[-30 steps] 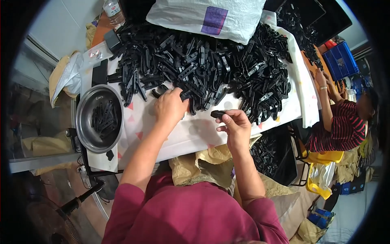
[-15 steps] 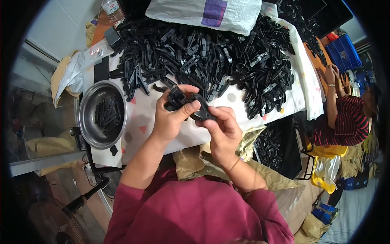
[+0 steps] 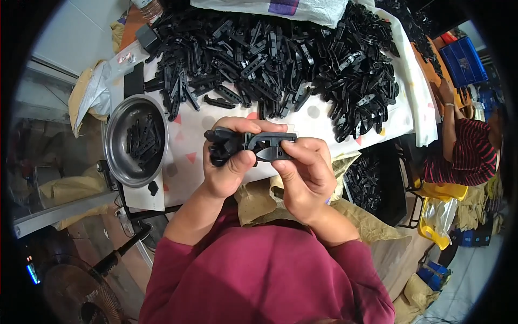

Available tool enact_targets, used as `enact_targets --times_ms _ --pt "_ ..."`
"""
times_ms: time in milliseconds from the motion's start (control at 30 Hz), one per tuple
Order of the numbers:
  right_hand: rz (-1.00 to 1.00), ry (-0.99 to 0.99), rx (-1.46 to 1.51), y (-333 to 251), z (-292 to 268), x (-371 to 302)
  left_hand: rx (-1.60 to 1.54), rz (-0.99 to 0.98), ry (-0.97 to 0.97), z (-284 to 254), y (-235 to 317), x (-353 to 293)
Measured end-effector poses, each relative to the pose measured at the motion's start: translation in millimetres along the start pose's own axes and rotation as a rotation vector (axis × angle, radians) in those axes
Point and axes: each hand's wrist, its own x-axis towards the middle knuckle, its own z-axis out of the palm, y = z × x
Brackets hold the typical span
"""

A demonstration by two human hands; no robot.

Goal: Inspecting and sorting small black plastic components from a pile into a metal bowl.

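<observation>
Black plastic parts (image 3: 270,146) are held up between my two hands above the near part of the table. My left hand (image 3: 226,170) is closed round a bunch of them, and its thumb presses near the joint. With thumb and forefinger my right hand (image 3: 305,178) pinches the right end, where a curved piece and a pointed piece lie against each other. Whether these are joined cannot be told. Behind my hands lies a wide heap of long black plastic parts (image 3: 210,59); at its right is another pile of black pieces (image 3: 361,102).
A steel bowl (image 3: 110,156) with some black parts stands at the left. A white sack (image 3: 318,11) lies at the back. Brown paper (image 3: 253,202) hangs at the table's front edge. A fan (image 3: 81,291) stands lower left. Another person (image 3: 464,151) works at the right.
The parts in my hands have turned to lie level, and the gap between the curved and pointed pieces now shows. My right hand has moved slightly right. The view has shifted a little.
</observation>
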Motion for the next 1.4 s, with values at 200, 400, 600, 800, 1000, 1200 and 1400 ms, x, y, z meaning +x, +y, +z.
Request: enact_targets --times_ms 200,400,600,800,1000,1200,1400 --pt "-0.033 -0.062 -0.051 3.8 -6.2 2.2 0.203 0.129 0.014 3.2 -2.5 -1.0" --pt "-0.161 -0.219 -0.331 -2.9 -8.9 17.3 -0.036 -0.031 0.034 -6.7 -0.8 -4.6" --pt "-0.095 -0.354 -0.422 10.1 -10.5 9.8 0.110 -0.222 0.172 -17.1 6.7 -17.6" --pt "0.018 -0.287 -0.995 100.9 -69.2 30.2 1.931 -0.130 0.799 -97.4 95.5 -28.8" --pt "-0.178 -0.260 -1.400 122.8 -79.7 86.9 2.226 -0.076 0.511 -133.4 101.5 -36.5" --pt "-0.247 -0.399 -1.492 122.8 -74.7 91.8 1.812 -0.232 -0.030 -77.5 4.0 6.9" --pt "0.237 -0.220 -0.733 97.3 -68.2 58.7 2.007 -0.123 0.022 -97.0 -22.0 9.9"
